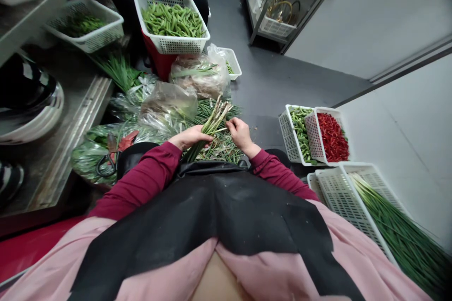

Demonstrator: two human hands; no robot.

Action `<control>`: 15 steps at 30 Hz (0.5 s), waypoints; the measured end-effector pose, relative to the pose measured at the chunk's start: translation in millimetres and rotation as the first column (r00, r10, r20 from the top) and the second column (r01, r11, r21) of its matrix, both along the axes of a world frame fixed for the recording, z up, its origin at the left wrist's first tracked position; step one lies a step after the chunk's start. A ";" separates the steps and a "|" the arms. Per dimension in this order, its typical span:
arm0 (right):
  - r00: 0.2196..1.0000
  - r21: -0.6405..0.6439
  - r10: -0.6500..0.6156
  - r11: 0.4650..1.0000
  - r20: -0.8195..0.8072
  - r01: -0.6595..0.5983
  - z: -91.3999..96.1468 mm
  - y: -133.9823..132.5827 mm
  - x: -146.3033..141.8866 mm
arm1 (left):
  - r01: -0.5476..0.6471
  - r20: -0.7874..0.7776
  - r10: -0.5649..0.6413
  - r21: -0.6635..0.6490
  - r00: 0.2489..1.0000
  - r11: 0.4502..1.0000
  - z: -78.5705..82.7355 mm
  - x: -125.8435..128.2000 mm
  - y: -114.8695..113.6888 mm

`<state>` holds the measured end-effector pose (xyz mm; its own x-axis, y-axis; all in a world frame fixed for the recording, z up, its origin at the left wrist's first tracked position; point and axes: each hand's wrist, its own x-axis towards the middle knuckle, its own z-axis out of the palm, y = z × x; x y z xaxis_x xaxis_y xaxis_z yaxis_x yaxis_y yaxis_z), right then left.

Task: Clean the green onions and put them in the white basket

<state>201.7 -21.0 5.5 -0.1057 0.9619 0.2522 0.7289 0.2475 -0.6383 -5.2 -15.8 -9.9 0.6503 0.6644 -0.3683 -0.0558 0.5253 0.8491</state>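
Two hands on the stalk bundle (213,120): left hand (192,137) grip wrapped round its middle, right hand (240,134) pinching one strand just beside. Looks light, bendy; hold mid-bundle.

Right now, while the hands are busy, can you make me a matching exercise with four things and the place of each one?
Things:
1. bunch of stalks
2. red chillies
3. green pods
4. scissors

Places:
A. on a plastic bag, far left
B. in the left hand
C. in the basket on the red tub
D. in a white basket on the floor, at the right

Pairs: 1-B, 2-D, 3-C, 4-A
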 end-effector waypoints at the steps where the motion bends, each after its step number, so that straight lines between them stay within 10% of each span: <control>1: 0.998 -0.012 -0.047 0.999 -0.039 0.046 -0.7 1.6 4.1 | 0.009 -0.006 -0.009 0.005 1.000 1.000 0.5 -0.6 -0.1; 7: 0.967 -0.003 -0.250 0.968 -0.047 0.250 6.3 9.2 45.5 | -0.002 -0.038 0.004 0.041 0.999 0.999 2.7 -3.7 -0.5; 11: 0.957 0.124 0.020 0.991 0.291 -0.059 24.7 1.7 40.4 | 0.031 -0.119 -0.017 0.115 0.993 0.993 1.8 -1.4 -0.2; 15: 0.880 -0.030 0.287 0.954 0.379 -0.298 28.2 -3.5 12.5 | 0.058 -0.158 -0.028 0.186 0.987 0.981 -0.8 0.3 1.0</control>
